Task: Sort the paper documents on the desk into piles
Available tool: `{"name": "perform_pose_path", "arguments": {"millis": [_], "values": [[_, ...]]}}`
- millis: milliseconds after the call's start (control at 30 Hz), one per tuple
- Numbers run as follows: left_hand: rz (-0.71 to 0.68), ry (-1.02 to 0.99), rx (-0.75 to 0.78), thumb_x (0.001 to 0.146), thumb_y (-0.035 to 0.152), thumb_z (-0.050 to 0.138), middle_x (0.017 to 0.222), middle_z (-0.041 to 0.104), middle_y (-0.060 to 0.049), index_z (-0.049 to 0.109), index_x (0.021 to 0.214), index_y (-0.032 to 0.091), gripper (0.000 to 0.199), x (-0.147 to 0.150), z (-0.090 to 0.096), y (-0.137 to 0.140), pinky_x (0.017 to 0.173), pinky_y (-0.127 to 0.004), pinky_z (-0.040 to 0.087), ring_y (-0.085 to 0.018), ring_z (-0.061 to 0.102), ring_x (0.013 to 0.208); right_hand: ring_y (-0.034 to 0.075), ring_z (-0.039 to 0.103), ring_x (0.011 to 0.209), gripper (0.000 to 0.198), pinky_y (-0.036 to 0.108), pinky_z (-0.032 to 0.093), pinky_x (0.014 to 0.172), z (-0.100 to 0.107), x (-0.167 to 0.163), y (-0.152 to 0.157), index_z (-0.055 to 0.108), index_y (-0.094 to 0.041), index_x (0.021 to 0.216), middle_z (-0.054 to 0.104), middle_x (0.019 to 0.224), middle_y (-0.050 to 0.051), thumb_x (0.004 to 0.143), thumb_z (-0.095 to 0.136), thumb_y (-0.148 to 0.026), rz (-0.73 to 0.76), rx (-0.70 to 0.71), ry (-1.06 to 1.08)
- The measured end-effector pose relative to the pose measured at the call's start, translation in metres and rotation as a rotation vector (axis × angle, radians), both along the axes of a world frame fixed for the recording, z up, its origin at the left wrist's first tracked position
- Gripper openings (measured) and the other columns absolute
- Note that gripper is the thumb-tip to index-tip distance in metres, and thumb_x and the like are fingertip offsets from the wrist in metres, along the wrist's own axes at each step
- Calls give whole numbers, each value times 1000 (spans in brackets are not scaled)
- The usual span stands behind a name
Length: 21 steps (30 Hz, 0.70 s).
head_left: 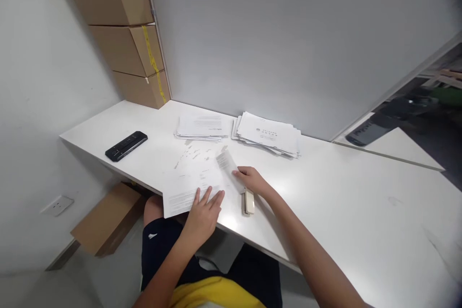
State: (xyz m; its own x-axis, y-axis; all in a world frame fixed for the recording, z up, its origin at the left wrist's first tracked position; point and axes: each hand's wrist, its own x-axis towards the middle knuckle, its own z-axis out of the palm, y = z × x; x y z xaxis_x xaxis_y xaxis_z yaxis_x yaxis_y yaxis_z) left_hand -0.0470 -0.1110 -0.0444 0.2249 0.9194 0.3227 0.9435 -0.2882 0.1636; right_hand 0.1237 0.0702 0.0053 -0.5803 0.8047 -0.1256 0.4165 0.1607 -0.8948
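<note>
A printed sheet of paper (180, 199) lies at the front edge of the white table (325, 202), its near left corner jutting over the edge. My left hand (204, 214) rests on its lower part, fingers spread flat. On the right, my right hand (251, 179) pinches a raised, curled paper edge (227, 163) between thumb and fingers. Whether that edge belongs to the same sheet or to one on top, I cannot tell. Just below my right wrist lies a cream-coloured stapler (249, 202).
Two paper stacks, a left one (202, 126) and a right one (267, 132), lie by the grey partition (288, 48). A black phone (126, 146) lies at left. Cardboard boxes (133, 50) stand in the corner; another box (108, 219) is on the floor.
</note>
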Motion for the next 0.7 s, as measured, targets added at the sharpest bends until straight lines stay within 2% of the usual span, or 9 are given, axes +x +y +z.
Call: {"name": "perform_pose_path", "arguments": {"millis": [67,167,233,367,467,533,600,667,700], "values": [[-4,-29,-13,104,24,37,153,49,-10,15,161,20,61,15,4,6,121,-63,27,-33,33,150,24,64,82,25,33,49,75,-1,4,3,65,-19,82,70,83,3,77,61,-43,-16,-102,86],[-20,-72,-76,104,28,38,155,46,-12,16,161,18,62,27,15,17,120,-62,29,-33,36,148,29,68,97,37,39,51,87,2,10,3,69,-18,103,75,106,7,71,70,-37,-37,-223,162],[-57,-98,-141,103,26,38,156,46,-12,18,160,16,61,29,23,24,120,-61,30,-32,37,148,30,68,101,42,41,52,90,8,12,2,68,-18,108,74,113,9,70,72,-35,-42,-275,175],[-179,-201,-242,102,22,35,157,44,-8,26,159,19,57,24,40,36,123,-47,34,-23,39,148,32,68,103,40,44,52,93,17,12,1,69,-18,106,74,114,10,68,73,-28,-35,-253,152],[-244,-291,-251,103,24,35,154,49,-6,40,153,24,51,20,50,39,118,-41,42,-21,46,144,32,68,102,35,45,51,94,17,9,0,69,-18,99,76,105,8,65,71,-21,-72,-181,119],[-247,-383,-127,103,26,36,147,57,-4,49,148,30,47,17,54,39,114,-41,47,-21,51,140,32,68,99,32,45,52,92,12,6,2,69,-17,95,76,98,7,63,69,-19,-129,-155,132],[-160,-516,124,102,29,40,142,62,-3,51,145,34,44,10,55,40,114,-45,46,-23,51,140,31,69,94,31,44,54,89,6,6,4,69,-17,95,76,96,7,64,69,-21,-168,-168,208],[51,-663,381,100,33,48,144,60,-6,51,145,33,45,-3,53,44,120,-51,38,-27,43,146,30,70,93,34,44,55,85,-1,8,7,68,-18,98,76,100,7,66,73,-27,-201,-198,342],[174,-738,462,98,35,53,147,56,-8,49,145,31,48,-11,51,47,122,-54,33,-28,37,149,30,70,94,36,44,55,85,-4,9,9,68,-19,100,76,103,8,66,75,-30,-219,-208,417]]}}
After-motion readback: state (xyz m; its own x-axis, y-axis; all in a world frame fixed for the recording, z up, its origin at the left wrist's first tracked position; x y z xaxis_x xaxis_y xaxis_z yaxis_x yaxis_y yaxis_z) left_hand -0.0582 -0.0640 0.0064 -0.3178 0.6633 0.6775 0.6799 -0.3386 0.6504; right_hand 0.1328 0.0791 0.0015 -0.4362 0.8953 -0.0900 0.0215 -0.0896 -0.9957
